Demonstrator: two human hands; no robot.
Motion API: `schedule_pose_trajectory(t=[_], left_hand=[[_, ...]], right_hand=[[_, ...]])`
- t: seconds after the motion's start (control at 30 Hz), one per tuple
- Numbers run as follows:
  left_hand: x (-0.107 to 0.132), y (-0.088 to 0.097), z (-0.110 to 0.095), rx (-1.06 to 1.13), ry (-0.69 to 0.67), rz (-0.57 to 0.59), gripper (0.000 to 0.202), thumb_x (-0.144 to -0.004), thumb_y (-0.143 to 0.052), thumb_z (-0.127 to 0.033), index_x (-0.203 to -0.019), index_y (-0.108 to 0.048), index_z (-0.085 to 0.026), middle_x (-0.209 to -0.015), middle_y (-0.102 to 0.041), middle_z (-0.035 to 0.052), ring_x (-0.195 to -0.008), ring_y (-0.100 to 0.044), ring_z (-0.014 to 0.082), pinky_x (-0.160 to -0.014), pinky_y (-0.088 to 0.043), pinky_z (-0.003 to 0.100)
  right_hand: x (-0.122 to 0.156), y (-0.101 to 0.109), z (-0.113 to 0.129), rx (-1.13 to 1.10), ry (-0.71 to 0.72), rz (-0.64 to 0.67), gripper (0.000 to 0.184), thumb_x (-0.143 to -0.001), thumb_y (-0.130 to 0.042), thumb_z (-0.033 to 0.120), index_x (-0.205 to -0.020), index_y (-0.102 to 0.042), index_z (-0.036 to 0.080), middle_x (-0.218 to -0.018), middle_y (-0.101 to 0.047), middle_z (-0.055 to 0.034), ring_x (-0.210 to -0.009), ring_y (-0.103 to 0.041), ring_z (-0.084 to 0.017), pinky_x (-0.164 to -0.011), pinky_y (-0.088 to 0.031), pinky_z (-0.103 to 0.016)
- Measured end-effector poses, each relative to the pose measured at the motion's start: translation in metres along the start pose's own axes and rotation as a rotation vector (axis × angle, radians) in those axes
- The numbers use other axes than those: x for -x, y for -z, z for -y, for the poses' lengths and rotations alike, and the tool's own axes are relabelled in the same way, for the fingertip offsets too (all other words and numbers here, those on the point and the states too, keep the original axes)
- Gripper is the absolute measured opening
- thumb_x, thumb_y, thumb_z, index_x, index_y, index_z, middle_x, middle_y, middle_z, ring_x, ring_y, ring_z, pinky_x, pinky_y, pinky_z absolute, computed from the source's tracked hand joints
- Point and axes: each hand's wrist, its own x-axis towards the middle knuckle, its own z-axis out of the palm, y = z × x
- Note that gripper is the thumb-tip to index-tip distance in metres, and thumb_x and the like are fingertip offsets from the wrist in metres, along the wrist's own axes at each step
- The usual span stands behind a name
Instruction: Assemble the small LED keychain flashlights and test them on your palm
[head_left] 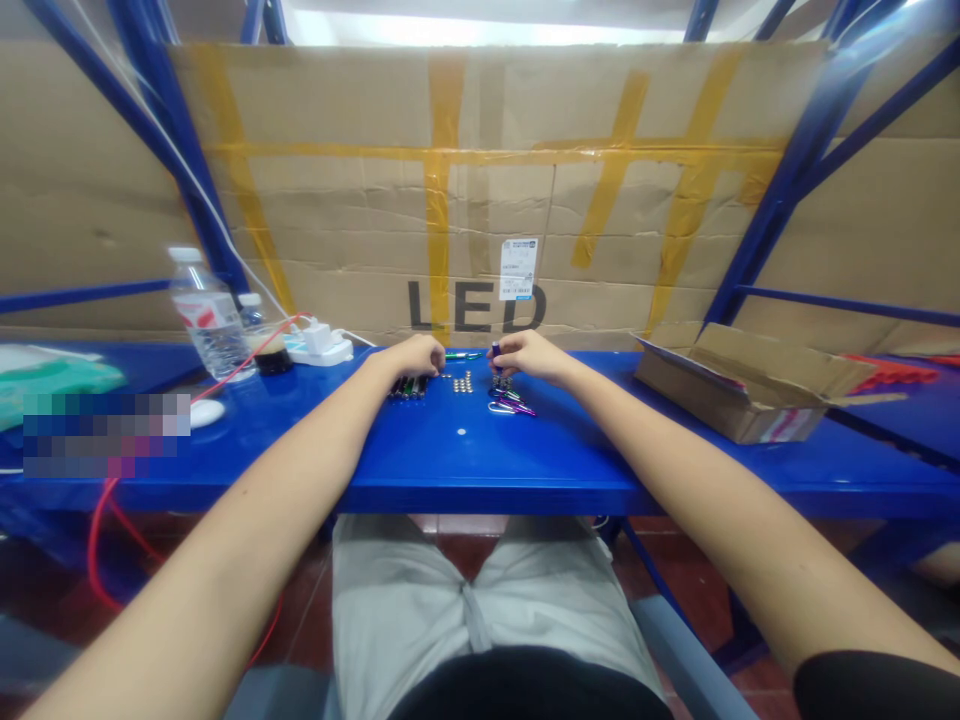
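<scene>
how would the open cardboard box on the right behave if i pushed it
The cardboard box would probably slide rather than tip, since it sits low and wide. Its thin, splayed flaps would likely bend. I can't judge its weight.

At middle left stands a water bottle (215,325); at middle right, an open box (709,405); across the top, taped cardboard (352,220).

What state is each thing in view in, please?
Left hand: curled, grip unclear
Right hand: pinching the purple piece
Purple piece: held upright
Small metal pieces: set in rows
Large bottle: capped, upright
Small bottle: capped, upright
Cardboard box: open
Power strip: apparently occupied
Cardboard panel: taped
</scene>
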Motion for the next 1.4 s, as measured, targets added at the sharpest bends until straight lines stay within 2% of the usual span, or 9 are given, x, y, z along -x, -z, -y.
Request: schedule_pose_trajectory(t=[0.1,0.23,0.3,0.4,0.53,0.63,0.73,1.4], left_hand=[[0.000,-0.001,0.000,-0.008,0.006,0.013,0.022,-0.070,-0.067,-0.015,-0.087,-0.078,-0.021,-0.095,-0.078,0.0058,-0.086,-0.070,0.0212,-0.080,-0.052,0.031],[0.003,0.000,-0.005,-0.014,0.001,-0.034,0.017,-0.071,-0.064,-0.017,-0.082,-0.078,-0.019,-0.086,-0.077,0.0065,-0.078,-0.069,0.0217,-0.074,-0.052,0.031],[0.006,0.001,-0.012,0.021,-0.045,-0.157,0.019,-0.073,-0.062,-0.017,-0.084,-0.077,-0.018,-0.086,-0.077,0.0062,-0.079,-0.069,0.0206,-0.074,-0.051,0.030],[0.009,0.002,-0.030,0.116,-0.167,-0.406,0.020,-0.078,-0.060,-0.018,-0.091,-0.076,-0.017,-0.091,-0.077,0.0066,-0.082,-0.068,0.0175,-0.076,-0.051,0.028],[0.012,0.000,-0.059,0.189,-0.395,-0.561,0.016,-0.084,-0.061,-0.022,-0.092,-0.073,-0.016,-0.086,-0.076,0.0046,-0.076,-0.066,0.0133,-0.073,-0.050,0.025],[0.012,-0.004,-0.073,0.162,-0.478,-0.565,0.016,-0.088,-0.062,-0.026,-0.093,-0.073,-0.016,-0.087,-0.075,0.0055,-0.077,-0.066,0.0139,-0.073,-0.051,0.026],[0.010,-0.007,-0.078,0.135,-0.506,-0.573,0.015,-0.090,-0.062,-0.024,-0.096,-0.074,-0.017,-0.090,-0.076,0.0062,-0.080,-0.067,0.0148,-0.075,-0.051,0.027],[0.004,-0.011,-0.076,0.088,-0.544,-0.574,0.012,-0.090,-0.063,-0.018,-0.096,-0.073,-0.017,-0.093,-0.076,0.0060,-0.084,-0.068,0.0159,-0.078,-0.052,0.028]], right_hand=[[-0.002,-0.001,-0.001,-0.032,0.009,-0.013,0.014,-0.076,-0.072,0.002,-0.086,-0.076,0.011,-0.081,-0.074,-0.0078,-0.070,-0.067,-0.015,-0.072,-0.059,-0.029],[-0.004,-0.001,-0.003,-0.042,0.022,-0.044,0.022,-0.074,-0.068,-0.003,-0.088,-0.076,0.012,-0.091,-0.075,-0.0088,-0.074,-0.069,-0.016,-0.074,-0.060,-0.031],[-0.005,-0.001,-0.004,-0.021,0.049,-0.050,0.024,-0.073,-0.067,-0.003,-0.089,-0.077,0.013,-0.093,-0.075,-0.0088,-0.076,-0.069,-0.017,-0.074,-0.059,-0.031],[-0.007,0.000,-0.005,0.007,0.093,-0.071,0.024,-0.072,-0.067,-0.002,-0.087,-0.077,0.013,-0.090,-0.076,-0.0083,-0.076,-0.069,-0.018,-0.075,-0.059,-0.031],[-0.009,0.001,-0.008,0.030,0.096,-0.098,0.024,-0.070,-0.068,-0.001,-0.088,-0.076,0.013,-0.084,-0.076,-0.0072,-0.074,-0.068,-0.018,-0.074,-0.058,-0.031],[-0.011,0.002,-0.011,0.044,0.123,-0.084,0.023,-0.070,-0.067,0.000,-0.086,-0.075,0.013,-0.080,-0.075,-0.0058,-0.075,-0.068,-0.018,-0.075,-0.057,-0.031],[-0.013,0.003,-0.013,0.047,0.146,-0.049,0.020,-0.071,-0.066,0.002,-0.084,-0.076,0.014,-0.081,-0.075,-0.0055,-0.076,-0.068,-0.019,-0.077,-0.057,-0.033],[-0.014,0.002,-0.016,0.052,0.184,-0.061,0.024,-0.069,-0.066,0.005,-0.089,-0.078,0.013,-0.084,-0.076,-0.0050,-0.073,-0.066,-0.017,-0.077,-0.055,-0.033]])
